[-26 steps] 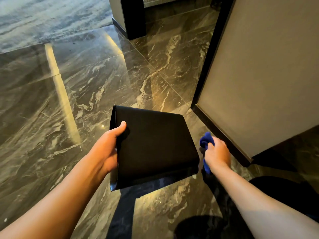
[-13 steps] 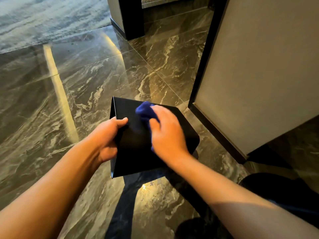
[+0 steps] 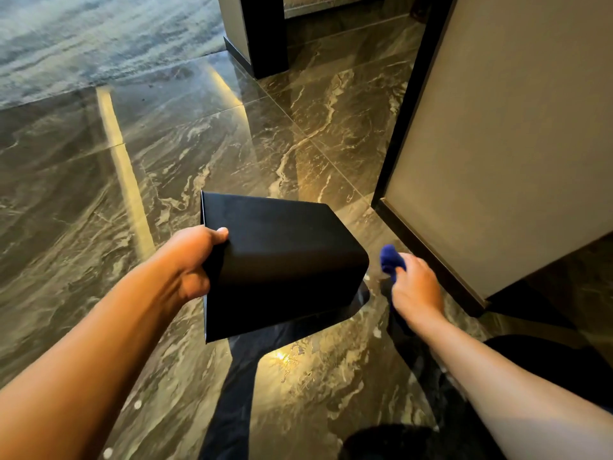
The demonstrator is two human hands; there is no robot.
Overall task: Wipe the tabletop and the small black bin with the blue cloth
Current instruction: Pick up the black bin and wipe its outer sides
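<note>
The small black bin (image 3: 282,260) is held tipped on its side above the marble floor, its rim toward the left. My left hand (image 3: 195,260) grips that rim edge, thumb on the outer wall. To the right of the bin, a little apart from its rounded bottom corner, my right hand (image 3: 414,287) is closed around the bunched blue cloth (image 3: 389,258). The cloth sticks out above the fingers and does not touch the bin. The bin's inside is hidden.
A polished dark marble floor (image 3: 166,154) lies below. A beige panel with a black base trim (image 3: 497,144) stands close on the right. A dark post (image 3: 262,34) rises at the back, with grey carpet (image 3: 83,38) at the far left.
Half a second ago my right hand pressed the cloth on the bin's upper wall; it has swept off to the right side. The left hand keeps hold of the rim.
</note>
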